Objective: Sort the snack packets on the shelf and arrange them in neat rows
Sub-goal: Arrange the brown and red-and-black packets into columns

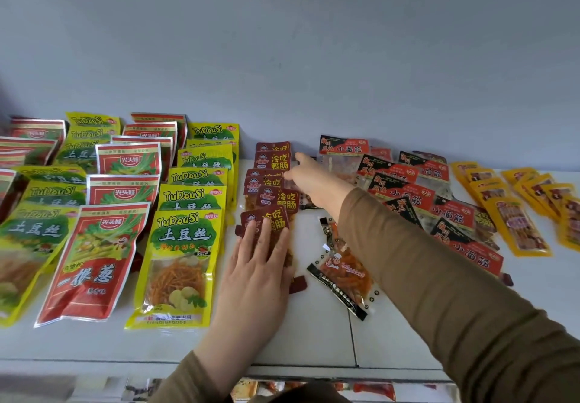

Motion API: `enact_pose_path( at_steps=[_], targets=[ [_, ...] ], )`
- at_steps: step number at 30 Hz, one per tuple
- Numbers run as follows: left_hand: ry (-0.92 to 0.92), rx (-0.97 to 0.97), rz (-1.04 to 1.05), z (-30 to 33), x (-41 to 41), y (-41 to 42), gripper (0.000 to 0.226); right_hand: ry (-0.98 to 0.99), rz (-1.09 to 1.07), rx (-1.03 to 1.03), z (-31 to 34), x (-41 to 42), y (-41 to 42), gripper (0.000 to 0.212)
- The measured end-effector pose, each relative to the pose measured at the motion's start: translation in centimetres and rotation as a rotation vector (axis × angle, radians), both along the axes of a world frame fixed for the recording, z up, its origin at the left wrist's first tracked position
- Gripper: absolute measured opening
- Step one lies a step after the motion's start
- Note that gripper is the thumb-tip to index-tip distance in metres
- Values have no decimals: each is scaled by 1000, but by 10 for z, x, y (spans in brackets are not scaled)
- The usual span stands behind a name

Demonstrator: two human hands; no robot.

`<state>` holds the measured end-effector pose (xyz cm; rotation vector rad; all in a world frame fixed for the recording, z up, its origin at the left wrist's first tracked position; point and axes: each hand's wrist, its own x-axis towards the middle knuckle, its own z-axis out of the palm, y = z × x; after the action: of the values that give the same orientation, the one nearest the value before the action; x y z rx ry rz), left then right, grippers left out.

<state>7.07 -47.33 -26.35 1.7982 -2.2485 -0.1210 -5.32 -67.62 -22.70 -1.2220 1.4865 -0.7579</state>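
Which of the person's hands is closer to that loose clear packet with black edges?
Left, I think. The left hand presses a dark red packet just left of the clear packet; the right hand reaches beyond it toward the back row.

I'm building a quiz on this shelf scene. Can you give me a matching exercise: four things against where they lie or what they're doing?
Things:
1. left hand
2. right hand
3. yellow-orange packets
4. clear packet with black ends

Places:
A. far right of the shelf
B. lying alone, slanted, under the right arm
C. flat on the nearest dark red packet
D. reaching to the back of the dark red row

Pairs: 1-C, 2-D, 3-A, 4-B
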Motion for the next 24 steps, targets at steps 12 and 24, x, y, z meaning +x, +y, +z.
enact_pose_path(
  at_steps=[12,24],
  targets=[
    [6,64,-44,-9,11,-6,66,-601,-364,121,-11,27,20,18],
    [-83,49,38,-9,2,-30,61,-536,-312,49,-9,28,28,42]
  ],
)
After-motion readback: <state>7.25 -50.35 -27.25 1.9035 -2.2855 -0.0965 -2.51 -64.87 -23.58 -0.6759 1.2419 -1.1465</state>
